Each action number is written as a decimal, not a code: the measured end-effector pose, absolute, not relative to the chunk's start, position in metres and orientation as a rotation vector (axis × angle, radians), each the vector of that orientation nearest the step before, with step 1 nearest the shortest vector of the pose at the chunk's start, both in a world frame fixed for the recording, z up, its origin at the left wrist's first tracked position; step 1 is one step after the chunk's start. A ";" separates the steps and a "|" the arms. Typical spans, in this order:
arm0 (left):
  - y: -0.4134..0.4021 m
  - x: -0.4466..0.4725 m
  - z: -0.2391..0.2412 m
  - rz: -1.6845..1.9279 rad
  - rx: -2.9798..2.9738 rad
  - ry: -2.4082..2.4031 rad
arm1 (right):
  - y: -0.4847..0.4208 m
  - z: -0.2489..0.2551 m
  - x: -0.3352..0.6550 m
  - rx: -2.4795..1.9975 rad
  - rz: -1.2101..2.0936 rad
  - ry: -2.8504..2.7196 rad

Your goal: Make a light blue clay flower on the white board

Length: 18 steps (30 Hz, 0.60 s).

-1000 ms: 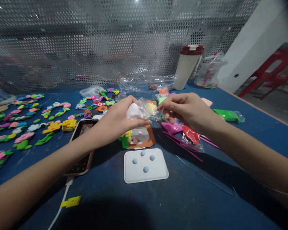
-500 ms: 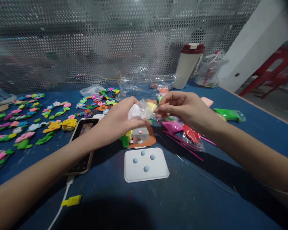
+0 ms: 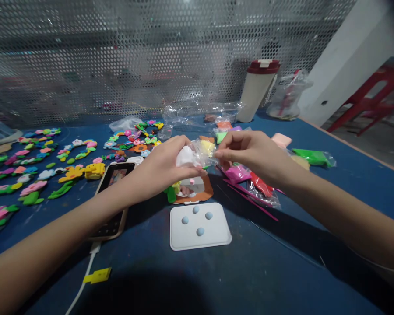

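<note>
In the head view my left hand (image 3: 160,164) is closed round a lump of white clay (image 3: 185,157) in a clear plastic bag (image 3: 202,150). The bag's loose end stretches rightward to my right hand (image 3: 251,151), whose thumb and fingertips pinch it. Just below the hands lies a mirror with an orange clay rim (image 3: 207,191), a small pink dot on its glass. Nearer to me is a white tray (image 3: 213,239) with several light-blue clay balls (image 3: 200,232) on it.
A phone (image 3: 120,223) on a charging cable lies left, beside rows of colourful clay flowers (image 3: 71,173). Bagged clay (image 3: 262,183), pink sticks (image 3: 254,202) and a green packet (image 3: 311,157) lie right. A tumbler (image 3: 258,94) stands by the perforated metal panel (image 3: 134,57).
My right hand has lowered slightly, and its fingertips now meet the bag's stretched end. My left hand keeps hold of the bag in nearly the same place.
</note>
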<state>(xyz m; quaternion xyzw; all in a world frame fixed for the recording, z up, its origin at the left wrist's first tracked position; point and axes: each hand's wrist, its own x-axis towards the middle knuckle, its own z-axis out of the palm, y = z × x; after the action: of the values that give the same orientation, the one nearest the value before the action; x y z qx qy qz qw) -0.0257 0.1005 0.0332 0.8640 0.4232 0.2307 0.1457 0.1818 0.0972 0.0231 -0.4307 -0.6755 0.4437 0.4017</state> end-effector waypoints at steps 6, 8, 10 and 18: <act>0.101 -0.024 0.030 0.620 2.522 1.206 | 0.088 0.027 0.177 -0.986 1.000 -1.841; 0.100 -0.024 0.028 0.622 2.542 1.176 | 0.083 0.027 0.175 -0.994 0.920 -1.871; 0.100 -0.024 0.026 0.628 2.566 1.143 | 0.080 0.027 0.173 -1.009 0.864 -1.883; 0.098 -0.022 0.028 0.568 2.626 1.136 | 0.084 0.020 0.173 -1.000 0.883 -2.028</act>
<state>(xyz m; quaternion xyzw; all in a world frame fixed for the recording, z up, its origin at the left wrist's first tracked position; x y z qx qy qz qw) -0.0223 0.0977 0.0283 0.8946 0.3870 0.1934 0.1119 0.1731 0.0842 0.0205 -0.3861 -0.7827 0.3409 0.3494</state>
